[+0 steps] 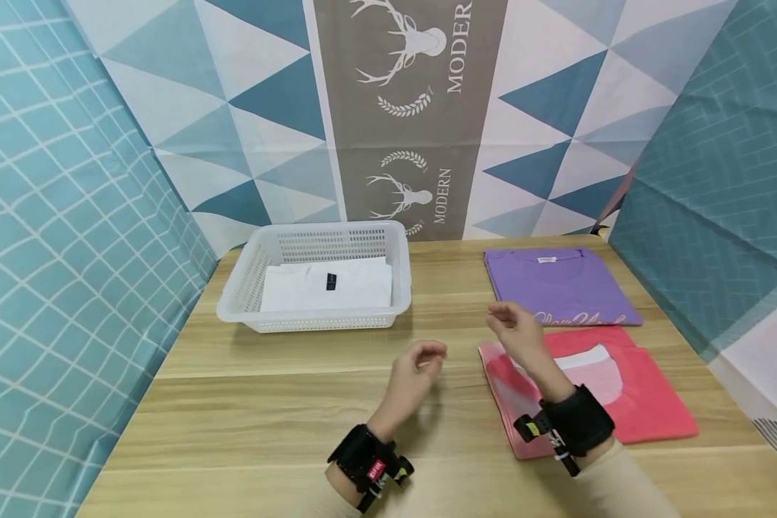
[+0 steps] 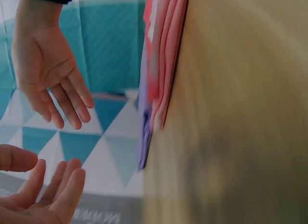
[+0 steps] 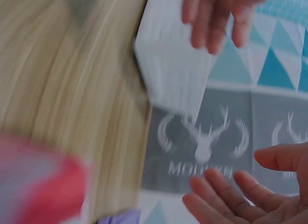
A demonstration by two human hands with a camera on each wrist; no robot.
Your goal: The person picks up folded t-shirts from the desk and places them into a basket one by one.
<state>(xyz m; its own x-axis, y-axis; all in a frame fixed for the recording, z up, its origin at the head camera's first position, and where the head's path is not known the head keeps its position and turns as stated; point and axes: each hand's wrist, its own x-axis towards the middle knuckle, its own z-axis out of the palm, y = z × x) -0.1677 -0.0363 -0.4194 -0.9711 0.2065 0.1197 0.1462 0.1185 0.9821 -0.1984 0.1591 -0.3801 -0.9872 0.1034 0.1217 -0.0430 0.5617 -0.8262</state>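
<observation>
With left grip and right grip empty, best to lift folded red shirt from beneath, keeping folds flat.

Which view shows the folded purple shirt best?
Head view: the folded purple shirt shows its front, with label and some lettering. Left wrist catches only its edge; right wrist, a small piece at the bottom.

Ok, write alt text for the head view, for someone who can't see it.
A person's left hand and right hand, both empty, are raised above a wooden table. On the left, a white basket holds folded white cloth; on the right, a folded purple shirt lies behind a folded red garment. A patterned backdrop rises behind the table.
</observation>
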